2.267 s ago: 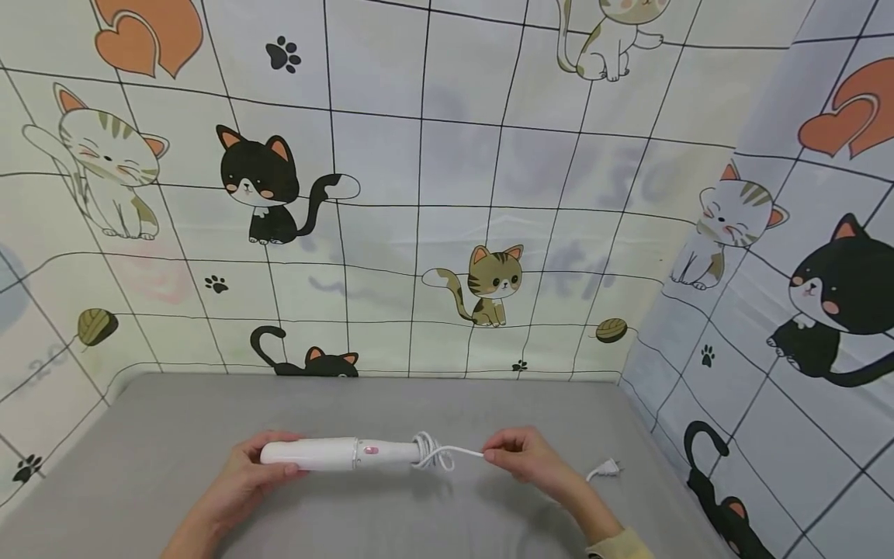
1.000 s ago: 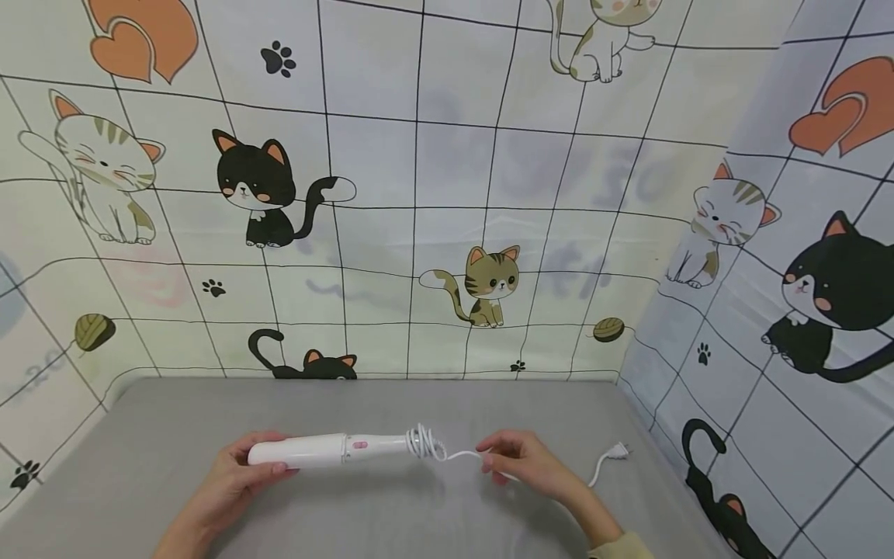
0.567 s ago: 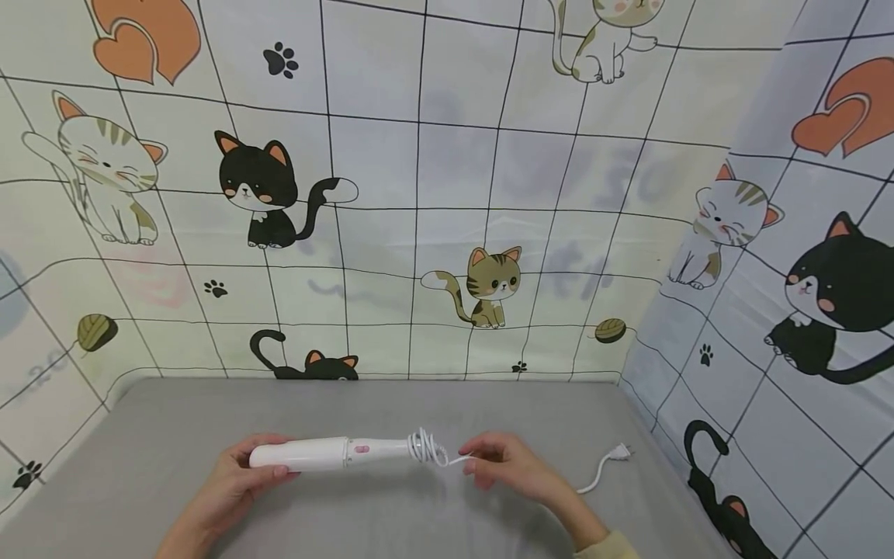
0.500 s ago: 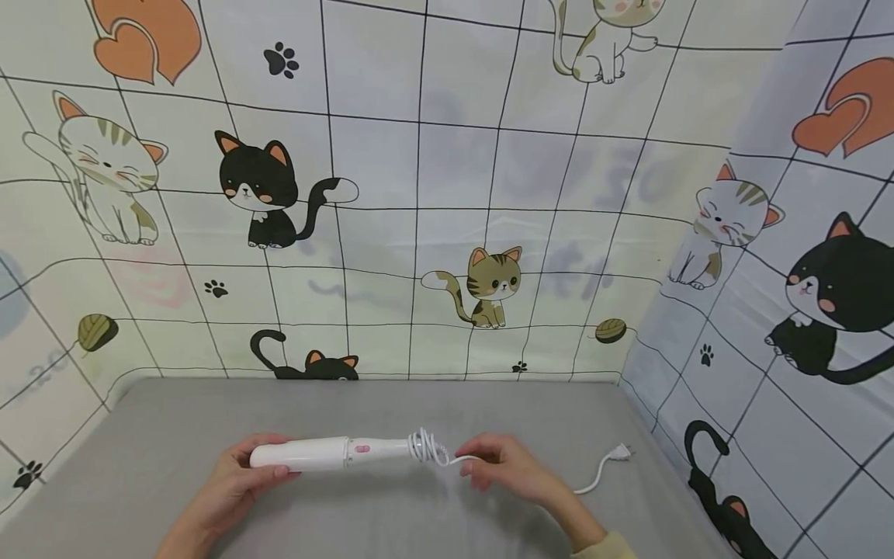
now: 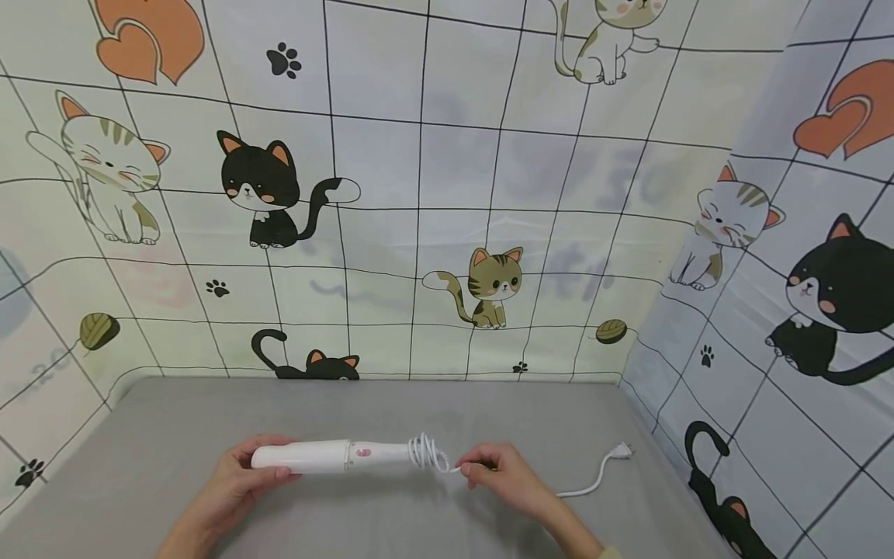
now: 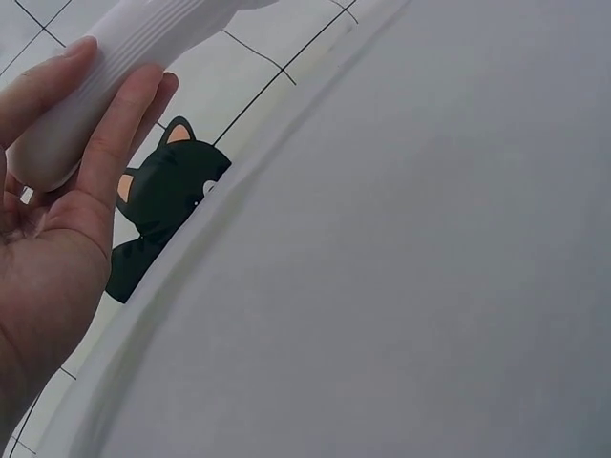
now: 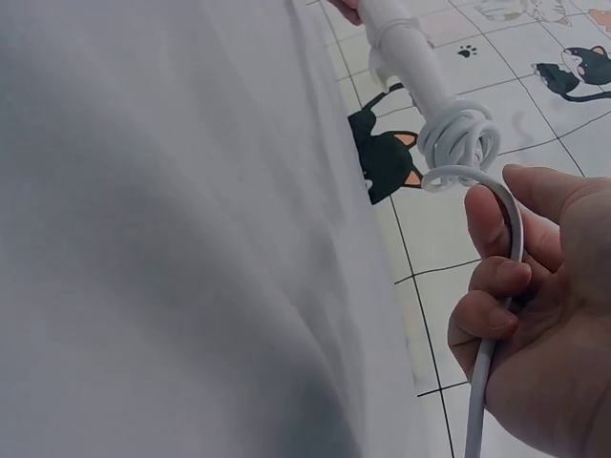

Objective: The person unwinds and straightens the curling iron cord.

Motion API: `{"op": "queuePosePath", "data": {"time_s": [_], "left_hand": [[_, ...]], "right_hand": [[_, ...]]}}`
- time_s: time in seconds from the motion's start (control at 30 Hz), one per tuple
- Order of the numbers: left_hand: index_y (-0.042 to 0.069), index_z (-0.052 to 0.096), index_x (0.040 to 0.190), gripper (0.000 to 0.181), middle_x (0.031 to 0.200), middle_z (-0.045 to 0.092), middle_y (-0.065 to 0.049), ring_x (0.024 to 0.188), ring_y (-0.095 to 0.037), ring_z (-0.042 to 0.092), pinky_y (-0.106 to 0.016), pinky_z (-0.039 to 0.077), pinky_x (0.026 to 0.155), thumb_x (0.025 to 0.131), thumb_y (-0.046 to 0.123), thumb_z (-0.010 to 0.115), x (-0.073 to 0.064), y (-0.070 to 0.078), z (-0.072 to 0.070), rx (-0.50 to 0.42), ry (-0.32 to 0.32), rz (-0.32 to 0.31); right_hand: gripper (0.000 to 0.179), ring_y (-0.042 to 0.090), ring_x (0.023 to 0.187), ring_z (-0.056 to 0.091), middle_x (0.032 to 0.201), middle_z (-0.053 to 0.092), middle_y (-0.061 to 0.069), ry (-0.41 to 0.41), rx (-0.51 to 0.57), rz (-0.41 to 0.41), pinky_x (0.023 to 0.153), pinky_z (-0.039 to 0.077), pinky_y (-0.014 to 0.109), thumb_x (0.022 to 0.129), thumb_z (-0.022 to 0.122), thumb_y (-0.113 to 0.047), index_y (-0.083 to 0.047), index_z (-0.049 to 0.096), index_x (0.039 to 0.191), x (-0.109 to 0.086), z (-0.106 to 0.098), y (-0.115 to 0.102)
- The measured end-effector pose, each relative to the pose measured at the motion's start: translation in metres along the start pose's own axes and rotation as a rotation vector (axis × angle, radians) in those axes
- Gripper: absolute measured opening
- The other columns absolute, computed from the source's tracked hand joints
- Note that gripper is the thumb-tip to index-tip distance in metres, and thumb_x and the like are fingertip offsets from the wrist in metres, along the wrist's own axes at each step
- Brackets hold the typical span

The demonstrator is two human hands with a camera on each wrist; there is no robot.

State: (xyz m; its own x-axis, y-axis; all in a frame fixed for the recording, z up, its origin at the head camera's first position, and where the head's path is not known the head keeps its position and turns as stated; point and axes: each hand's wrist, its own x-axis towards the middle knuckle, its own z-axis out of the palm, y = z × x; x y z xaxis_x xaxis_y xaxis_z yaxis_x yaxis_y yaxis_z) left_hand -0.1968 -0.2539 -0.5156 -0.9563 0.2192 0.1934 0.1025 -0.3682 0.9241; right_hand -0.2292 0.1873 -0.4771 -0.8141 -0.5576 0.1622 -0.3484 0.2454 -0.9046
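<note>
Held white wand point(image 5: 335, 456) over bench point(image 5: 391, 524) in left grip point(image 5: 240, 477), curled round wide end; pinched cord point(image 7: 516, 232) in right grip point(image 5: 506, 477), closed to cord's thickness, just beside loops point(image 5: 422, 452); probably called for steady left hold, light tension, loops eased singly to avoid kinks.

Head view: from head height, forward and down over the grey surface point(image 5: 349, 528) to the cat-print backdrop point(image 5: 377, 272).
Left wrist view: close up, slanted, past the left hand point(image 6: 57, 248) to surface edge and backdrop.
Right wrist view: close up, slanted, past the right hand point(image 7: 558, 324).
Shared by head and right wrist: the coiled white cord point(image 7: 460, 134).
</note>
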Motion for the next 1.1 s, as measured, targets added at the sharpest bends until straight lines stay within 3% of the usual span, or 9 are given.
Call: {"op": "queuePosePath", "data": {"time_s": [0.1,0.17,0.33,0.53,0.73,0.97,1.1], "left_hand": [[0.013,0.076,0.117,0.047,0.120,0.067,0.000,0.108,-0.017,0.064,-0.043,0.060,0.094,0.088,-0.021,0.061,0.000,0.000,0.002,0.007,0.018,-0.022],[0.012,0.076,0.117,0.047,0.120,0.068,-0.001,0.107,-0.018,0.065,-0.044,0.060,0.094,0.088,-0.022,0.059,0.000,0.000,0.002,-0.012,0.006,-0.005],[0.011,0.075,0.119,0.051,0.120,0.069,-0.002,0.106,-0.017,0.066,-0.045,0.060,0.093,0.088,-0.025,0.055,0.000,0.000,0.000,-0.059,-0.052,0.055],[0.008,0.074,0.121,0.054,0.123,0.072,-0.006,0.106,-0.017,0.068,-0.044,0.060,0.093,0.087,-0.028,0.051,-0.002,-0.001,-0.010,-0.106,-0.076,0.107],[0.005,0.072,0.124,0.056,0.127,0.071,-0.009,0.110,-0.019,0.067,-0.046,0.059,0.095,0.089,-0.030,0.046,-0.003,0.002,-0.017,-0.134,-0.110,0.123],[0.006,0.071,0.125,0.055,0.127,0.070,-0.008,0.111,-0.019,0.066,-0.047,0.058,0.096,0.090,-0.029,0.047,-0.002,0.004,-0.017,-0.126,-0.135,0.112],[0.005,0.071,0.126,0.055,0.128,0.069,-0.007,0.110,-0.019,0.066,-0.047,0.058,0.096,0.090,-0.028,0.048,-0.002,0.004,-0.017,-0.111,-0.138,0.110]], "right_hand": [[0.018,0.005,0.073,0.063,0.082,0.069,0.023,0.027,0.019,-0.008,0.066,0.053,0.018,0.099,0.067,-0.009,0.008,0.073,0.104,-0.004,-0.001,0.003],[0.018,0.005,0.073,0.063,0.083,0.069,0.023,0.051,0.028,-0.001,0.065,0.053,0.018,0.099,0.068,-0.009,0.008,0.073,0.104,-0.007,-0.002,0.004],[0.016,0.009,0.071,0.064,0.081,0.069,0.014,0.136,0.018,0.020,0.065,0.053,0.020,0.099,0.068,-0.010,0.004,0.074,0.103,-0.017,-0.010,0.005],[0.015,0.009,0.070,0.060,0.073,0.066,-0.001,0.207,-0.021,0.056,0.062,0.049,0.019,0.098,0.070,-0.012,0.003,0.074,0.099,-0.028,-0.027,0.008],[0.014,0.004,0.069,0.060,0.074,0.068,0.005,0.102,0.014,0.004,0.063,0.053,0.019,0.097,0.068,-0.005,0.009,0.072,0.096,-0.038,-0.037,0.011],[0.026,0.008,0.069,0.061,0.081,0.071,0.014,0.019,0.050,0.021,0.057,0.057,0.024,0.105,0.056,-0.008,0.014,0.069,0.101,-0.036,-0.038,0.009],[0.028,0.014,0.081,0.069,0.093,0.070,0.024,0.017,0.057,0.011,0.071,0.064,0.029,0.106,0.055,-0.007,0.018,0.064,0.109,-0.030,-0.035,0.007]]}}
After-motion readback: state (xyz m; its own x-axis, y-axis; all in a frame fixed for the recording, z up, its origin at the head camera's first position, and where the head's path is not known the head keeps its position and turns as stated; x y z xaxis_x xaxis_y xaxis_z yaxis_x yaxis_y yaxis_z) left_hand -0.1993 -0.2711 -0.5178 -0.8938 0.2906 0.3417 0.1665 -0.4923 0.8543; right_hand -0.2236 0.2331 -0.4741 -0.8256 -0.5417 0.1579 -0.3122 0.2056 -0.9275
